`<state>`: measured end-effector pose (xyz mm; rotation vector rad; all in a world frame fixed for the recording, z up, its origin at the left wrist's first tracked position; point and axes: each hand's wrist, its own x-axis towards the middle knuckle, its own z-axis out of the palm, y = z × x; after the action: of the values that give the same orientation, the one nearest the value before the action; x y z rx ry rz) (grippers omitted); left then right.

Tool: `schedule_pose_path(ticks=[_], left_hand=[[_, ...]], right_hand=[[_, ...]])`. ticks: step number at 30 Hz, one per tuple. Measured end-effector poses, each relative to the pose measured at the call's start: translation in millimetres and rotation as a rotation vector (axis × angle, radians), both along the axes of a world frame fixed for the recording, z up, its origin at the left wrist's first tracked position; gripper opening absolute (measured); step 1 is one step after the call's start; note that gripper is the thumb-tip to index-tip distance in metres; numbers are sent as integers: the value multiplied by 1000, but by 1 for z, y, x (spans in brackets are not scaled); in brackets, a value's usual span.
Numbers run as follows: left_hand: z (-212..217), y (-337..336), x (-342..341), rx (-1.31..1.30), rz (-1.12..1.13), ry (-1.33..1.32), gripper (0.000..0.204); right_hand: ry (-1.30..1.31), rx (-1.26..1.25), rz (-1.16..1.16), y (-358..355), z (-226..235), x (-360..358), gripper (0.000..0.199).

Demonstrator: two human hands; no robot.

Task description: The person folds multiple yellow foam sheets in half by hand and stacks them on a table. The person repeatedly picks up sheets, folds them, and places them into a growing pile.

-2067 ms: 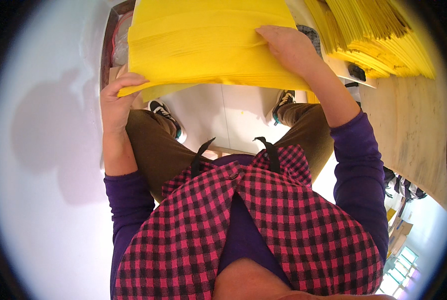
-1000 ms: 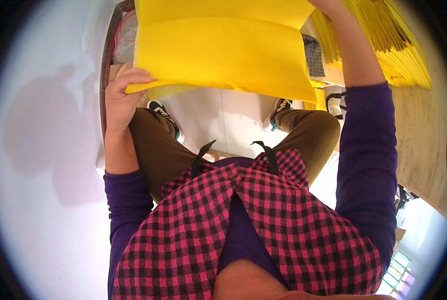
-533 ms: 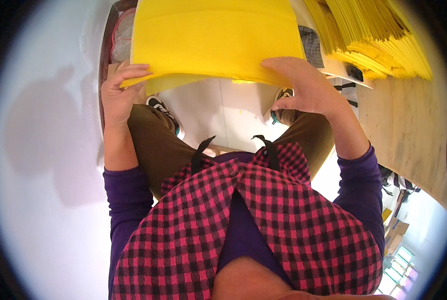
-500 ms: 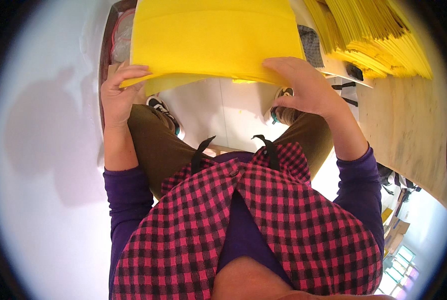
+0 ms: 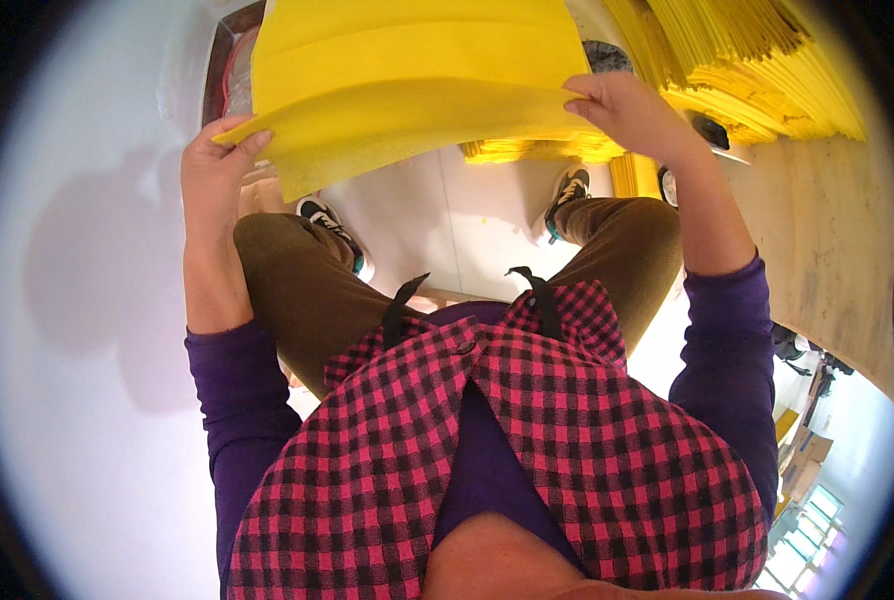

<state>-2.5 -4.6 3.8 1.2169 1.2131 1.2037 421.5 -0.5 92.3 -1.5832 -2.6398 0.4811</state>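
Note:
A sheet of thin yellow cloth [image 5: 407,115] stretches between my two hands, its near part folded or curled and hanging toward me. My left hand [image 5: 215,165] pinches its left corner between thumb and fingers. At the right end, my right hand [image 5: 629,115] grips the edge with closed fingers. Beyond this edge, more yellow cloth [image 5: 417,45] lies flat and runs off the top of the picture. Under the right part of the sheet, the edges of a yellow pile [image 5: 542,150] show.
Tall stacks of folded yellow cloth [image 5: 737,50] rest at the upper right, beside a wooden board [image 5: 817,240]. A small black object [image 5: 709,131] sits below them. Clear plastic [image 5: 239,80] lies at the upper left by a white wall [image 5: 77,300]. My shoes [image 5: 567,190] are below the cloth.
Both hands have closed on the near edge of the cloth and moved apart. The edge is lifted and hangs toward me, and the yellow pile underneath shows more.

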Motion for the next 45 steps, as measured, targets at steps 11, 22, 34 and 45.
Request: schedule_pose_path(ticks=[11,22,34,45], left_hand=[[0,22,12,-103,-17,-100,24],[-11,21,10,-82,47,-115,24],[-9,18,17,-89,69,-101,27],[-6,19,26,-76,120,-54,33]], right_hand=[[307,-313,-97,65,-26,21,27],[743,-227,-371,21,-50,44,37],[761,-69,-580,10,-69,36,41],[97,363,-21,-37,-70,-77,69]])
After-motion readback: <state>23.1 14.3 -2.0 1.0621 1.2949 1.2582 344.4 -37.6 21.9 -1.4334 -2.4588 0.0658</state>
